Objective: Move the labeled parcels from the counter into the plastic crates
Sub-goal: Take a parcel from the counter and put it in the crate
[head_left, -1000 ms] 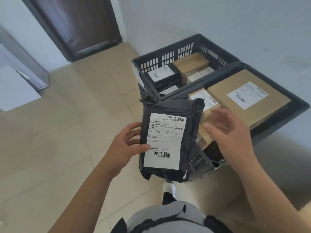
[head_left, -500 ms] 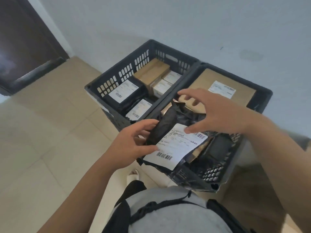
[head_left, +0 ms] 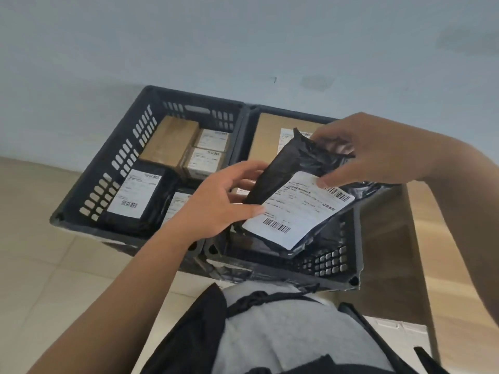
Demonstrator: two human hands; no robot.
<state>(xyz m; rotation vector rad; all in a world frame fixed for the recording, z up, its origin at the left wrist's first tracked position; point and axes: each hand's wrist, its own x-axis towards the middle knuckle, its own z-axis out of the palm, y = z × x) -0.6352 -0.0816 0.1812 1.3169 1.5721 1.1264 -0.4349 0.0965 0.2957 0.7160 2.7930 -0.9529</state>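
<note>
The left grip [head_left: 216, 203] pinches the near left edge of a black mailer parcel [head_left: 294, 190], thumb lying on its white shipping label [head_left: 294, 211] and fingers curled under the folded flap. The right grip [head_left: 361, 155] holds the far end of the same parcel, fingers curled over the crumpled black plastic, thumb tip pressing on the label's far edge. The parcel hangs tilted, label up, over the right crate [head_left: 356, 238], low inside its rim, toward the near side.

Behind it in that crate lies a large flat cardboard box [head_left: 267, 136] against the far wall, its own label partly hidden by the parcel. The left crate [head_left: 108, 168] stands touching the right one, side by side on the tiled floor [head_left: 40, 265] against the pale wall [head_left: 243, 36]. It holds a brown box [head_left: 170, 139] at the far left corner, two small white-labelled boxes [head_left: 208, 149] beside it, and a black labelled mailer [head_left: 135, 195] along the near left side, with another label partly hidden behind the left wrist.
</note>
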